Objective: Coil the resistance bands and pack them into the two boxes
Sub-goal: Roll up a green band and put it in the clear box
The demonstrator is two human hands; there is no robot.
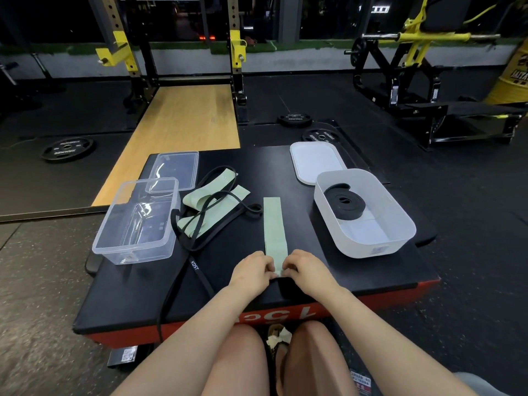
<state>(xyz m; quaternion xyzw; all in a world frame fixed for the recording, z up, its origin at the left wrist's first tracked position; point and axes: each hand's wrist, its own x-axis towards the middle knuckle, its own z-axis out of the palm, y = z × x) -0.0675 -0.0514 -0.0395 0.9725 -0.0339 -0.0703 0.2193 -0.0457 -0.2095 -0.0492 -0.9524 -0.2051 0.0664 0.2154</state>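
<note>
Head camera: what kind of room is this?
Most likely a gym. A squat rack stands behind, weight plates lie on the rubber floor, and the hands work on a padded box.

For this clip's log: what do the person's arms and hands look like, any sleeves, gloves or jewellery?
Both arms are bare from where they enter the view down to the wrists; no sleeves show. The left hand and right hand wear no gloves, and no rings, watch or bracelets can be seen. No markings or straps show on either forearm.

A black padded platform [228, 295] carries two boxes [137, 221], lids [315, 162] and bands [275, 224].
</note>
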